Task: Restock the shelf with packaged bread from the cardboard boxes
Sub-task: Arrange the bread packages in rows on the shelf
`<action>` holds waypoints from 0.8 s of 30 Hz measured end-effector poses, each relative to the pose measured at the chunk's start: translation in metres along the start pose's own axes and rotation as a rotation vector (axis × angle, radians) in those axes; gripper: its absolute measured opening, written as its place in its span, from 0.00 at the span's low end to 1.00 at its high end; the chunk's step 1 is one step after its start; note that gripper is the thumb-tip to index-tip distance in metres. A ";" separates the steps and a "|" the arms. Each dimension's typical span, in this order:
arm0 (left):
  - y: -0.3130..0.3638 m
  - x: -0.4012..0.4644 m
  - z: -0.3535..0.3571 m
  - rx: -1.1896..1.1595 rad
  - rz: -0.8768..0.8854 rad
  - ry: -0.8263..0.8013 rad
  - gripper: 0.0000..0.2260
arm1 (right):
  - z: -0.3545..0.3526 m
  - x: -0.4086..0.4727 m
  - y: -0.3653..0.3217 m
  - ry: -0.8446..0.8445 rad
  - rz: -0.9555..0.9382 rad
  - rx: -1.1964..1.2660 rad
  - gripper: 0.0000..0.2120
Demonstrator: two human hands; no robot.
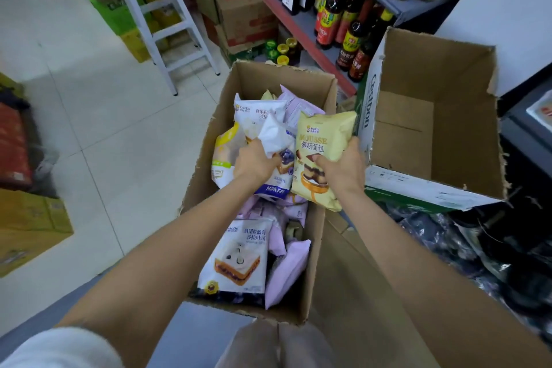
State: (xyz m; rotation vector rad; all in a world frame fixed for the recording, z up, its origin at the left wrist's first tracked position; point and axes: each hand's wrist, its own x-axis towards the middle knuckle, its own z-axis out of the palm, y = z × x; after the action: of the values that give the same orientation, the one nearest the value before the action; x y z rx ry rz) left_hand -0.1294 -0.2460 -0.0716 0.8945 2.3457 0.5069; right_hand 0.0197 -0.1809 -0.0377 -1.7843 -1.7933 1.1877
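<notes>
The left hand [254,162] grips several white bread packs [270,140], fingers curled around their crumpled film; the right hand [340,166] clamps a yellow bread pack [324,143]. Both bundles sit above the far end of the full cardboard box [316,263]. Risk: slick, puffy film may slide from the crowded left-hand grip. The neighbouring box [466,116] is rigid and torn-edged.
</notes>
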 end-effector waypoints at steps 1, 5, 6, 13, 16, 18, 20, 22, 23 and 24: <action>-0.001 -0.002 -0.007 -0.010 0.012 0.008 0.20 | -0.001 -0.002 -0.002 -0.001 0.003 0.008 0.26; 0.000 -0.012 -0.030 -0.014 0.058 0.048 0.16 | -0.003 -0.008 -0.006 0.001 -0.004 0.043 0.27; 0.000 -0.014 -0.034 -0.025 0.072 0.048 0.15 | -0.003 -0.008 -0.006 0.001 -0.005 0.061 0.26; 0.040 -0.034 -0.061 -0.120 0.148 0.089 0.21 | -0.041 -0.018 -0.032 0.075 -0.029 0.288 0.26; 0.082 -0.038 -0.069 -0.111 0.247 0.100 0.22 | -0.079 -0.019 -0.043 0.147 -0.030 0.346 0.21; 0.116 -0.044 -0.070 -0.114 0.332 0.119 0.21 | -0.112 -0.021 -0.047 0.172 -0.058 0.400 0.19; 0.154 -0.050 -0.067 -0.140 0.440 0.111 0.19 | -0.151 -0.027 -0.048 0.192 -0.093 0.508 0.16; 0.197 -0.059 -0.061 -0.161 0.562 0.069 0.18 | -0.195 -0.034 -0.045 0.203 -0.103 0.665 0.11; 0.220 -0.065 -0.057 -0.165 0.625 0.048 0.18 | -0.218 -0.038 -0.041 0.212 -0.104 0.740 0.07; 0.244 -0.074 -0.052 -0.171 0.672 0.020 0.18 | -0.242 -0.042 -0.037 0.222 -0.098 0.802 0.05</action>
State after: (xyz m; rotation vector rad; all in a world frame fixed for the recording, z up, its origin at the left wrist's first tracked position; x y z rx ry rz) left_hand -0.0002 -0.1333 0.1241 1.5929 1.9351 0.9629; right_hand 0.1821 -0.1401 0.1454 -1.2684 -1.0339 1.3422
